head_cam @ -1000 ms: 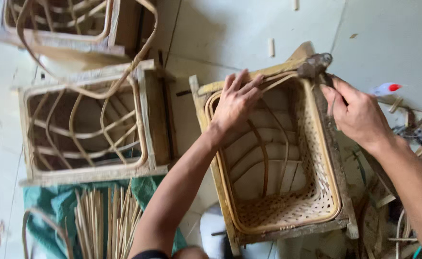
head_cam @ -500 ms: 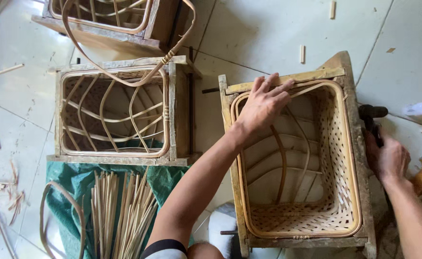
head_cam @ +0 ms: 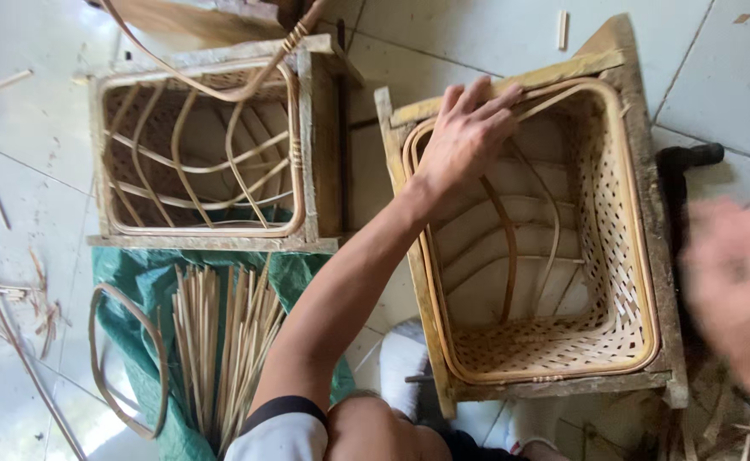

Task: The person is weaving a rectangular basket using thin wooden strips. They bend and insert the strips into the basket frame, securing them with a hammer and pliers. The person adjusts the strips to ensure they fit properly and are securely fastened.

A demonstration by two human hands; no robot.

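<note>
Fingers (head_cam: 477,101) of left hand (head_cam: 465,141) were spread, flat on basket (head_cam: 622,256) rim; right hand (head_cam: 738,286) blurred beside it, finger state indeterminate.

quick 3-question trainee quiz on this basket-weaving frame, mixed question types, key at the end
1. True or false: the left hand rests on the rim of the half-woven rattan basket in its wooden mould.
2. What lies on the green tarp? A) bundle of thin cane sticks B) coiled wire C) paint tins
3. Can the blurred right hand be seen to hold anything?

Key: 1 true. 2 A. 3 No, it is too blurred to tell; it sits right of the basket, near the dark tool.
</note>
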